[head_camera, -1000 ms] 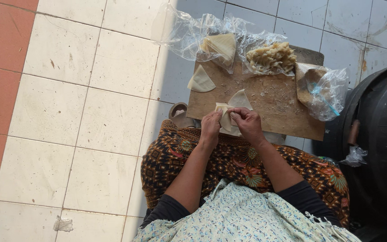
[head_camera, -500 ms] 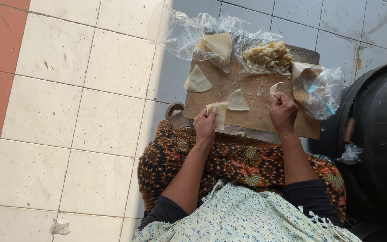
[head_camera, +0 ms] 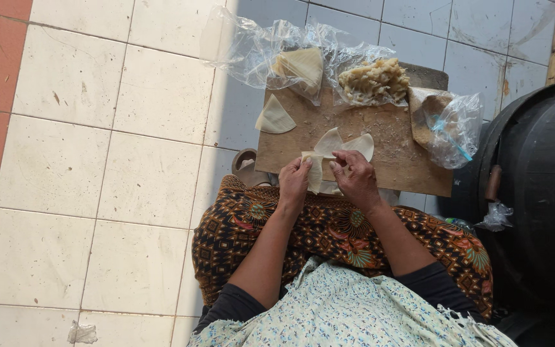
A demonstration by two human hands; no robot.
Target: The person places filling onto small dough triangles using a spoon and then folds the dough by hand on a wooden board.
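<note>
My left hand (head_camera: 294, 182) and my right hand (head_camera: 353, 177) meet at the near edge of a wooden board (head_camera: 393, 160) on my lap. Both pinch a pale, thin dough wrapper (head_camera: 314, 168) held between them. Two more wrappers (head_camera: 345, 144) lie on the board just beyond my fingers. A folded triangular wrapper (head_camera: 274, 117) lies at the board's left. A clear bag with a stack of wrappers (head_camera: 300, 64) and a clear bag of shredded pale filling (head_camera: 374, 80) sit at the far edge.
A crumpled plastic bag (head_camera: 448, 125) rests on the board's right end. A large black barrel (head_camera: 537, 186) stands at the right. A small round container (head_camera: 246, 166) sits by the board's left near corner. White and red floor tiles (head_camera: 97, 160) spread to the left.
My right hand came back from the bag at the board's right end to meet the left hand. Both hands now hold one wrapper. Another wrapper has appeared on the board beside the earlier one.
</note>
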